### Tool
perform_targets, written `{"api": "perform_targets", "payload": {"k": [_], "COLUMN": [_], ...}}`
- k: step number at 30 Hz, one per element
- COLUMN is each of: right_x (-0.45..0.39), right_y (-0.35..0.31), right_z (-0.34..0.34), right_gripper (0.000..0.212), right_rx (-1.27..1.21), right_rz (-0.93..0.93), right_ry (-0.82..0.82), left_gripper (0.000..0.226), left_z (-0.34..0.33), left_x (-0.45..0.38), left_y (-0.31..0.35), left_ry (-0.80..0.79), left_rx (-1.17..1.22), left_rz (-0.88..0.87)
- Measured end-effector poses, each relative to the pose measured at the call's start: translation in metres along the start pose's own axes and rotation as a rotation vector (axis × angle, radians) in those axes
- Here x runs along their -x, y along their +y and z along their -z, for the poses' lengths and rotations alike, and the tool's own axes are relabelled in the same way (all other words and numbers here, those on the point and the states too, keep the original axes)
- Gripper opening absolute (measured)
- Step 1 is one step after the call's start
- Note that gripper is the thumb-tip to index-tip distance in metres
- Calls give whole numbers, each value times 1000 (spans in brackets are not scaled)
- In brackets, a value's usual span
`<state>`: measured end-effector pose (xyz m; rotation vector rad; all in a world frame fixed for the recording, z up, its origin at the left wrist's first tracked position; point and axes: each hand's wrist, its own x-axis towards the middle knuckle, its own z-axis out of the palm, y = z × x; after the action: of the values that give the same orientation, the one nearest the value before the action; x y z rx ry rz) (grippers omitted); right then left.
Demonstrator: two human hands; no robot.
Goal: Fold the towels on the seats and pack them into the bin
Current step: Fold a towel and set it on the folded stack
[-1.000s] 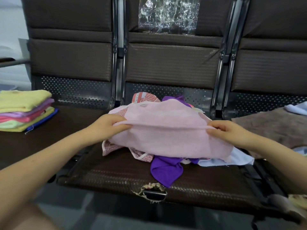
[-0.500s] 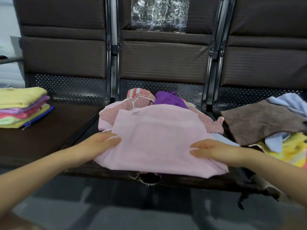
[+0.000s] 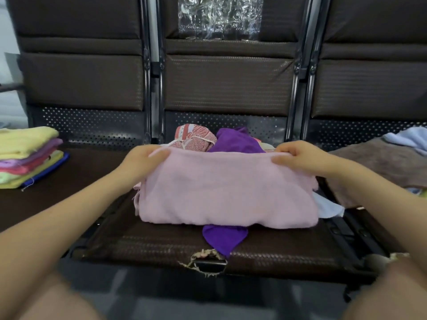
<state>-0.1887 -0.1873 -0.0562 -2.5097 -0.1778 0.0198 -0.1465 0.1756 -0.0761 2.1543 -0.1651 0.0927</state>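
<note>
Apparently both hands (image 3: 298, 158) pinching pink towel (image 3: 226, 192)

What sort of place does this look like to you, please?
Probably a waiting area, though I cannot be sure. A row of joined brown seats with perforated metal backs fills the view. Both the left hand and right hand hold a pink towel, with folded towels stacked nearby.

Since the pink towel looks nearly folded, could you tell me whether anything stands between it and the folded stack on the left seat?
Nothing visible does. Both the left hand and right hand pinch the pink towel at its top corners, and the dark seat surface between it and the folded stack is bare. No bin is in view.
</note>
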Motion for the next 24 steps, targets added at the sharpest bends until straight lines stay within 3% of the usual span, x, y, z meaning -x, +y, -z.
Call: {"api": "perform_targets", "payload": {"k": [6,11,14,16,18,24], "right_x": [-48,-67,-63,-61,-54,-20], "right_y": [18,47,53,51,47,63], "right_z": [-16,-31,-31,-28,-26,-37], "right_gripper": [12,29,40,30,20,39], "right_rx": [145,347,202,31,-184,-393], "right_rz": [-59,-168,-336,-377,-412,-594], "right_ry": [259,182,143,150,181,97], "left_gripper": [35,28,20,20,30,52], "left_z": [-25,-30,-27,-23,-20,-16], "left_x": [-52,-68,-70,-66,-59,-28], "left_y": [-11,-45,-53,-53,-54,-59], "left_ry": [96,-1,7,24,25,-124], "left_rx": [-170,-380,-382,-359,-339,-290], "left_rz": [-6,112,154,172,193,410]}}
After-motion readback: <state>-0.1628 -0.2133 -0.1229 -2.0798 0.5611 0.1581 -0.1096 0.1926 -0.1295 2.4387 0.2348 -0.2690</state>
